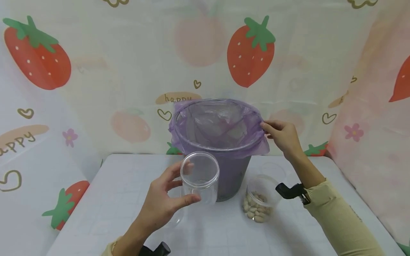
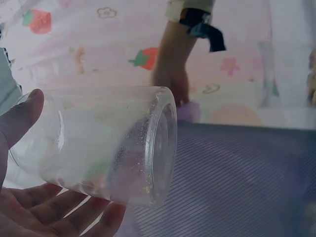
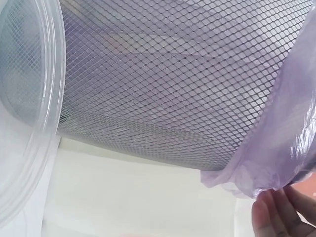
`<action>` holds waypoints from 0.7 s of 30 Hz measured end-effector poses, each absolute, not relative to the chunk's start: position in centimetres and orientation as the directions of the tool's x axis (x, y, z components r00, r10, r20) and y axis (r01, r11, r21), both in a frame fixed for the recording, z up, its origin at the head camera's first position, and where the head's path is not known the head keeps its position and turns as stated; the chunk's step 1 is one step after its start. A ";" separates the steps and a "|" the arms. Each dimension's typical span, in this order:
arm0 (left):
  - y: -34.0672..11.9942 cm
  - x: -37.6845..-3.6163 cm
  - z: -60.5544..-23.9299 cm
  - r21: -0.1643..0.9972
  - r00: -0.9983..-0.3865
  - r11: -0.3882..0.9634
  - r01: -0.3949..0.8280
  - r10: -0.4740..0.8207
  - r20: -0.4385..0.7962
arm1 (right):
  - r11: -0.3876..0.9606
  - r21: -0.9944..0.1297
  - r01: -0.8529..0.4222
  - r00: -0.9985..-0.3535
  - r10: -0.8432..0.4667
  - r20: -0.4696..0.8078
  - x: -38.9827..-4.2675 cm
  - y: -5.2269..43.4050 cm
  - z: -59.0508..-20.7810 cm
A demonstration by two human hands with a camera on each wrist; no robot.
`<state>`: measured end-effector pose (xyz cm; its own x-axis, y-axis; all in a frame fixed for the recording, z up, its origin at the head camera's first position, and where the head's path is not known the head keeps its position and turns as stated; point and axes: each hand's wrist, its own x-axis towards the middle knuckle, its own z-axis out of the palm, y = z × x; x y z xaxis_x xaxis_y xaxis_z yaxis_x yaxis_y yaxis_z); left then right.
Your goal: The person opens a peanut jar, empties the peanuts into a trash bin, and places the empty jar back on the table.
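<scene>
My left hand (image 1: pixel 163 201) holds an empty clear plastic jar (image 1: pixel 200 178) upright above the table, in front of a mesh waste bin (image 1: pixel 231 174). The bin is lined with a purple plastic bag (image 1: pixel 217 124). In the left wrist view the jar (image 2: pixel 106 143) lies across my palm and fingers (image 2: pixel 59 212). My right hand (image 1: pixel 282 135) pinches the bag's folded-over edge at the bin's right rim. The right wrist view shows the bin's mesh wall (image 3: pixel 163 84), the bag's edge (image 3: pixel 281 148) and my fingertips (image 3: pixel 274 219).
A second clear jar (image 1: pixel 260 201), part full of pale nuts, stands on the white table (image 1: pixel 112 199) right of the bin; its rim (image 3: pixel 34 123) fills the right wrist view's left side. A strawberry-print cloth (image 1: pixel 128 71) hangs behind and at both sides.
</scene>
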<state>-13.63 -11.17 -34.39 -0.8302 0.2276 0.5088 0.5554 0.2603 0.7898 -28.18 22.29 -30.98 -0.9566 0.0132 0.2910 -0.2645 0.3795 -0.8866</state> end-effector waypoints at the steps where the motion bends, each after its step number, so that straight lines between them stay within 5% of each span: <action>1: -11.0 -13.6 -34.9 0.802 -0.837 0.251 0.543 0.238 0.492 | 0.372 -0.888 -0.270 -0.955 0.013 0.296 -28.2 22.3 -31.0; 14: -7.9 -14.0 -42.5 0.960 -0.955 0.196 0.202 0.257 0.149 | 0.271 -0.918 -0.288 -0.953 0.009 0.302 -28.3 21.9 -31.2; 21: -7.3 -15.1 -45.8 0.953 -0.974 0.246 0.179 0.183 0.136 | 0.246 -0.930 -0.274 -0.958 0.010 0.285 -28.2 22.0 -31.3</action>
<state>-15.07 -7.25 -45.81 -0.9736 0.1834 0.1356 0.1790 0.2456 0.9527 -28.21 21.97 -31.31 -0.9584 0.0097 0.2853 -0.2743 0.2455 -0.9298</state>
